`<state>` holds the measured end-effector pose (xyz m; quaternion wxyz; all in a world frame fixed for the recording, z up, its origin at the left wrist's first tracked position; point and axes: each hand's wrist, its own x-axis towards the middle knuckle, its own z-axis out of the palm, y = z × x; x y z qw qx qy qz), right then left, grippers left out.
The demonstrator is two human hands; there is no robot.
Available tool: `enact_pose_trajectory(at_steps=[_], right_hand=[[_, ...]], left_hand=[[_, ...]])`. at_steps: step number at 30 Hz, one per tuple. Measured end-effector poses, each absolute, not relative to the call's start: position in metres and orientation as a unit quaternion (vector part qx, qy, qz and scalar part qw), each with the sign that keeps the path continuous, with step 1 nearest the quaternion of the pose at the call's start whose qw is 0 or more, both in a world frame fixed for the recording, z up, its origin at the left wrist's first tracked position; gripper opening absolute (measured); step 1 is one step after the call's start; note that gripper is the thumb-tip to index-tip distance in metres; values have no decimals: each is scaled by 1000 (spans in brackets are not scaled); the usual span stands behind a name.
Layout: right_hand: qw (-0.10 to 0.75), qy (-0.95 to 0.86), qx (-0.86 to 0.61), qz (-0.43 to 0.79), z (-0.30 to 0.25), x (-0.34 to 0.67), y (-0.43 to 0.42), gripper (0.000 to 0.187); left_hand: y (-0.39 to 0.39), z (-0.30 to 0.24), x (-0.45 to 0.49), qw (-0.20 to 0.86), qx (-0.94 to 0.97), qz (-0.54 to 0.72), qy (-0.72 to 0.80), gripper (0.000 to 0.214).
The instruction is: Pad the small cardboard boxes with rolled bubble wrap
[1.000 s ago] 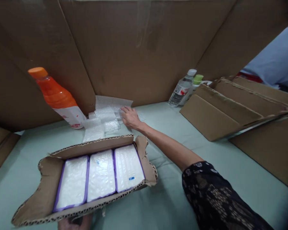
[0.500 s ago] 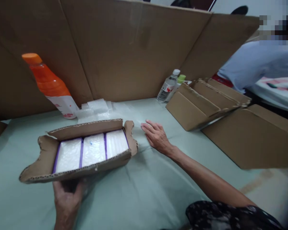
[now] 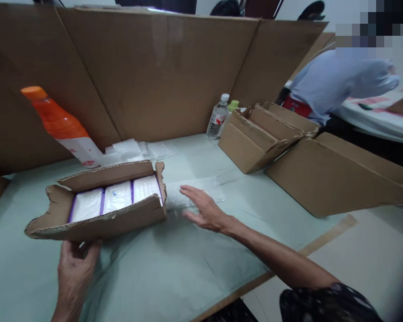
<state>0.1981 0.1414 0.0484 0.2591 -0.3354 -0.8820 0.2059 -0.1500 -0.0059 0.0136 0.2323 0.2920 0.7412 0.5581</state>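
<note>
An open cardboard box (image 3: 121, 220) with ragged flaps stands on the table at left. Inside sit three white-topped packs (image 3: 117, 197) with purple edges, side by side. My left hand (image 3: 76, 264) grips the box's near lower side, its fingertips partly hidden beneath it. To the right of the box lies a flat strip of clear bubble wrap (image 3: 213, 190), its left end hidden behind the box. Over the strip's near edge is my right hand (image 3: 204, 209), fingers spread and holding nothing; whether it touches the wrap I cannot tell.
More bubble wrap pieces (image 3: 127, 150) lie behind the box, beside an orange bottle (image 3: 62, 123). A clear water bottle (image 3: 217, 117) stands near the cardboard partition (image 3: 174, 80). Other cardboard boxes (image 3: 248, 143) occupy the right side. Farther right, a person in a light blue shirt (image 3: 332, 80) leans over.
The box looks lower, now down on the table. My right hand's fingers have spread, and the bubble wrap strip shows plainly beneath them. The view has shifted.
</note>
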Motion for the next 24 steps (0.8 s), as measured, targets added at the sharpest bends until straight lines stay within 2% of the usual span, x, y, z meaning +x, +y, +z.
enact_pose_trajectory(at_steps=[2, 3, 8, 12, 17, 21, 24], right_hand=[[236, -882, -308, 268, 49, 164, 146, 79], [235, -878, -303, 287, 49, 150, 149, 83], [283, -843, -318, 330, 46, 115, 181, 68], [295, -822, -340, 350, 42, 96, 222, 69], [292, -810, -353, 366, 41, 75, 258, 72], [273, -831, -355, 330, 40, 101, 242, 65], [217, -873, -346, 266, 35, 140, 208, 59]], left_hand=[[0, 16, -146, 231, 279, 544, 757, 58], [3, 18, -144, 232, 270, 540, 763, 59], [37, 24, -145, 223, 298, 565, 736, 57], [83, 23, -160, 201, 329, 575, 721, 55], [120, 17, -177, 196, 324, 577, 724, 62], [93, 7, -170, 217, 330, 571, 720, 83], [43, -3, -149, 222, 352, 529, 739, 90]])
